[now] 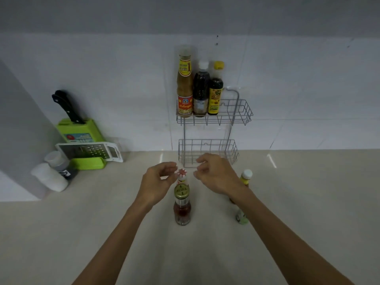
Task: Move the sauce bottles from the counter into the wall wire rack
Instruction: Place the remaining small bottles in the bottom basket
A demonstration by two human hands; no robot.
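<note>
The wire rack (242,112) hangs on the tiled wall with two baskets. Its upper basket holds three bottles: a tan sauce bottle (184,85), a dark bottle (201,91) and a yellow-capped bottle (216,93). The lower basket (207,153) holds nothing. On the counter stand a gold-capped red sauce bottle (182,208), a red-capped bottle (182,176) behind it, a white-capped yellow bottle (246,177) and a small greenish bottle (241,218). My left hand (158,182) and my right hand (216,173) hover on either side of the red cap, fingers apart, holding nothing.
At the left of the counter sit a green knife block (82,130) with a black knife, a flat grater (90,152) and two white-lidded containers (51,175). The beige counter (308,202) stretches out to the right and front.
</note>
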